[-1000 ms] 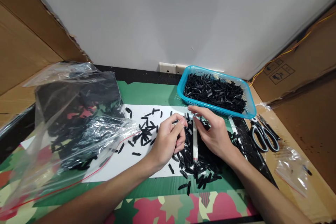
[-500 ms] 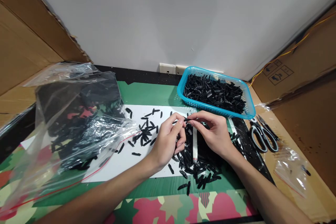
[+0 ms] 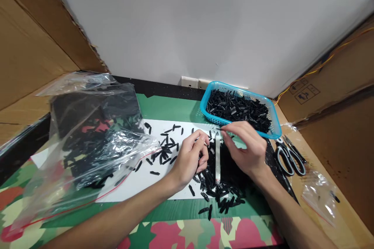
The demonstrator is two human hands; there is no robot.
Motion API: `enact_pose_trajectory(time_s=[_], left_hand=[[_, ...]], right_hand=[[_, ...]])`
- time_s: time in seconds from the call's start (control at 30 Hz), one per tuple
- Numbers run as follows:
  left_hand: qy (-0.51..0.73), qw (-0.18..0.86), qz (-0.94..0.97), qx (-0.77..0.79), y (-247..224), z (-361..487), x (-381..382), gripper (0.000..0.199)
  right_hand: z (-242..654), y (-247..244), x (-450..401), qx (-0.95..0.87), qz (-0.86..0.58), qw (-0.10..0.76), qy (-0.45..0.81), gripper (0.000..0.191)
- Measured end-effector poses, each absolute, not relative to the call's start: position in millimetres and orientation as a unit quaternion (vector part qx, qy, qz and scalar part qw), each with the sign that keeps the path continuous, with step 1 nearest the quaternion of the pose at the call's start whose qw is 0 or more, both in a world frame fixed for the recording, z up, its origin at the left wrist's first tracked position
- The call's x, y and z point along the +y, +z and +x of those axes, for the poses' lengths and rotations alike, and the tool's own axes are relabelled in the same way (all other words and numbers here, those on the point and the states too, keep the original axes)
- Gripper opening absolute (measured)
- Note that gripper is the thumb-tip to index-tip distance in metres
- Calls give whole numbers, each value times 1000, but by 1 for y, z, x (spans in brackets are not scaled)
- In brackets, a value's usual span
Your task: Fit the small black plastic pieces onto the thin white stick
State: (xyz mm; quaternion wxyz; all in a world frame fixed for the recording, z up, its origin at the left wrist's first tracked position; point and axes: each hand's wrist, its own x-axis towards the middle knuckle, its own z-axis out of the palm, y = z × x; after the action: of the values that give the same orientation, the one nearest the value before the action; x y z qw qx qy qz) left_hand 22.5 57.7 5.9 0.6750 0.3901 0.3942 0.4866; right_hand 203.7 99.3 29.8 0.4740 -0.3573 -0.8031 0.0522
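My left hand [image 3: 191, 157] is closed over the white paper [image 3: 122, 183], thumb against curled fingers; whatever sits inside them is hidden. To its right, my right hand [image 3: 247, 146] pinches a small thin dark piece [image 3: 217, 128] between thumb and forefinger, just in front of the blue basket [image 3: 242, 123]. A gap separates the two hands. Beneath and between them lies a heap of short black strips [image 3: 223, 192], with a pale flat bar [image 3: 217, 159] across it. More loose black strips [image 3: 166, 151] are scattered on the paper, left of my left hand.
The blue basket is filled with black strips [image 3: 236, 107]. A large clear zip bag [image 3: 96, 144] of black pieces lies at left. Scissors [image 3: 289, 159] and a small clear bag [image 3: 320, 194] rest on cardboard at right. A wall socket [image 3: 189, 82] sits behind, between cardboard sides.
My hands were together at a black piece; now my right hand has moved right and away. My left hand stays closed in nearly the same place. The view has shifted slightly.
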Motion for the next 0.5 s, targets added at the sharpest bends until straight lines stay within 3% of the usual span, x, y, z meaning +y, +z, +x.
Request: enact_pose_trajectory(time_s=[0.07, 0.17, 0.33, 0.5], left_hand=[[487, 678, 387, 392, 6, 22, 57, 36], [491, 677, 387, 388, 6, 21, 55, 37], [493, 681, 381, 383, 6, 21, 54, 38], [501, 675, 369, 396, 7, 23, 53, 42]], right_hand=[[210, 34, 112, -782, -410, 465, -65, 19], [215, 36, 125, -777, -472, 406, -95, 30], [203, 29, 101, -822, -349, 448, 47, 22], [190, 26, 77, -855, -254, 365, 267, 15]])
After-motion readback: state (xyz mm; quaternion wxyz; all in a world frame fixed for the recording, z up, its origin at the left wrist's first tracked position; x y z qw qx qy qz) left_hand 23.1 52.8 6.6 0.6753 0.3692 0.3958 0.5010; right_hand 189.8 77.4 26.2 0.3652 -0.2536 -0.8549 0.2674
